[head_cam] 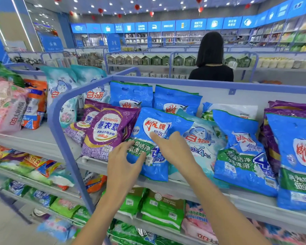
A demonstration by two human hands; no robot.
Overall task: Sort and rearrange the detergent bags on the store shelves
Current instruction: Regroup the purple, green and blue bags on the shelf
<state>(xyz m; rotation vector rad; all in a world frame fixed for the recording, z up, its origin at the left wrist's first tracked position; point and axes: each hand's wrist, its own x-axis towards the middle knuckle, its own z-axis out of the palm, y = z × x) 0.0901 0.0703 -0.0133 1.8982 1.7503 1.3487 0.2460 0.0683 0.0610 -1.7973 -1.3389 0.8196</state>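
Blue bag [155, 124] noted leaning on the top shelf [240, 198], between a purple bag [106, 128] and a pale cat-printed bag [201, 138]. Its lower left corner was pinched by the left hand [125, 156], fingers curled. The right hand [173, 147] was laid on its front, fingers straight, nothing clasped. A person in black [211, 71] was seen beyond the shelf.

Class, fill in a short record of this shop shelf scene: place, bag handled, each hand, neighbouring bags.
Place: grey metal store shelf
Bag handled: shiny blue plastic detergent bag with green band, leaning back
Left hand: grips the bag's lower left edge
Right hand: fingers flat on the bag's front
Neighbours: purple plastic detergent bag on its left, pale blue cat-print bag on its right
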